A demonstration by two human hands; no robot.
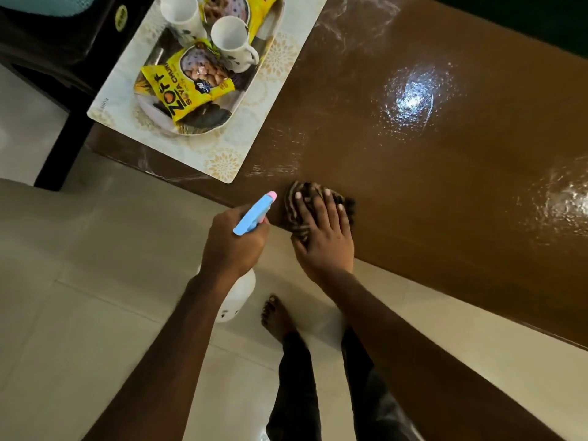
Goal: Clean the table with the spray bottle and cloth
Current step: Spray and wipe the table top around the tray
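Observation:
A glossy brown table (pixel 429 192) runs from upper left to lower right, with wet spray marks shining on it. My right hand (pixel 324 237) presses flat on a dark striped cloth (pixel 297 214) at the table's near edge. My left hand (pixel 232 246) is just left of it, off the table's edge, gripping a spray bottle (pixel 253 214) with a blue trigger head and pink nozzle. The nozzle points toward the table. The bottle's white body (pixel 237 297) hangs below my hand.
A patterned placemat (pixel 222 157) lies at the table's left end, carrying a tray (pixel 152 111) with two white mugs (pixel 234 43) and yellow snack packets (pixel 187 87). A dark chair (pixel 57 52) stands at far left. Below are a tiled floor and my bare foot (pixel 276 316).

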